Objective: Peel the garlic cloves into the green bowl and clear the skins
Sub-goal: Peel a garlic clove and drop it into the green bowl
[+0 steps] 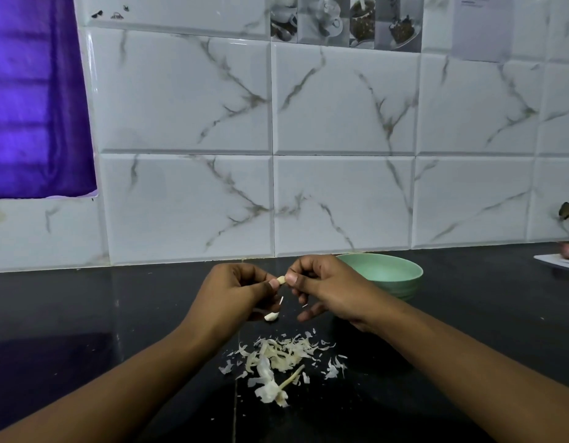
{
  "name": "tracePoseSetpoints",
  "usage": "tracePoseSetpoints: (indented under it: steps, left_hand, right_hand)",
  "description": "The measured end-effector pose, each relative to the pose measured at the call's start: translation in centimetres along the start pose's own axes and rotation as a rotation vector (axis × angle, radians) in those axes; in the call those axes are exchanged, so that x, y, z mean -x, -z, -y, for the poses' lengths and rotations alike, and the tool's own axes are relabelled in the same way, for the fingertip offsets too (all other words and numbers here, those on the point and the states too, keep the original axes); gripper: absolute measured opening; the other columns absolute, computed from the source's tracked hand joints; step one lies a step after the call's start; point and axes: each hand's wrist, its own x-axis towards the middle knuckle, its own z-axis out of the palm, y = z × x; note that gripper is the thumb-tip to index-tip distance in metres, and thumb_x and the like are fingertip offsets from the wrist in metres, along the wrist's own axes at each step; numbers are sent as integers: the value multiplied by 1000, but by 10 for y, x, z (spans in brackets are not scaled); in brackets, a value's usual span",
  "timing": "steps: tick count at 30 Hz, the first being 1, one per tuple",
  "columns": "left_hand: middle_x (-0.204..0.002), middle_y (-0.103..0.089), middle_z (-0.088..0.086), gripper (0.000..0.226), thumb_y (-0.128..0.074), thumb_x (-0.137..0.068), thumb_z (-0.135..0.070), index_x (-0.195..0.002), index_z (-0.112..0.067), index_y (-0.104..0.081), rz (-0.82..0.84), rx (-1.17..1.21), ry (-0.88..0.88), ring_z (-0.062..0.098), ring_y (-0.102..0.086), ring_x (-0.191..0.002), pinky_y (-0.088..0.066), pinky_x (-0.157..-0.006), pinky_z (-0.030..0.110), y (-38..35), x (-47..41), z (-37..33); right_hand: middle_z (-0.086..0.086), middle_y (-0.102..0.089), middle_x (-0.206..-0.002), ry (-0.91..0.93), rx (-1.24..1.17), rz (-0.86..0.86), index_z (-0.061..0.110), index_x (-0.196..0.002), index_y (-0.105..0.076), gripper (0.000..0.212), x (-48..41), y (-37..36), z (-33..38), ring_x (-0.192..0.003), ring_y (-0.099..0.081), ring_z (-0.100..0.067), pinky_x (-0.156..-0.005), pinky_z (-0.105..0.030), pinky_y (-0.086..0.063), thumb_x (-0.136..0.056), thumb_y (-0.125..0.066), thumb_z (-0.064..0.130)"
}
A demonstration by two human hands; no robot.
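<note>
A garlic clove (pixel 280 279) is pinched between the curled fingers of the left hand (pixel 241 290) and right hand (pixel 323 290) near the green bowl (pixel 409 287), while shed skins (pixel 286 354) are left heaped, uncleared, on the black counter (pixel 85 314); peeling is judged well under way.
</note>
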Motion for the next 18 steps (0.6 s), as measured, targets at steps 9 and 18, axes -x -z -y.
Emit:
tracePoseSetpoints:
  steps: [9, 18]
  left_hand:
    - [-62, -65, 2, 13, -57, -89, -7, -81, -7, -67, 96, 266, 263, 15, -70, -64, -55, -55, 27, 2, 2, -5]
    - [-67, -64, 1, 12, -56, -93, -14, -84, -9, -64, 143, 240, 250, 16, -63, -53, -52, -48, 27, 1, 1, -3]
  right_hand:
    - [17, -43, -76, 496, 657, -86, 20, -87, -50, 9, -3, 1, -6, -66, -44, 2, -62, -20, -39, -94, -55, 17]
    - [-9, -67, -86, 333, 280, -82, 19, -86, -65, 20, -2, 19, -1, -74, -62, -17, -70, -38, -57, -77, -75, 4]
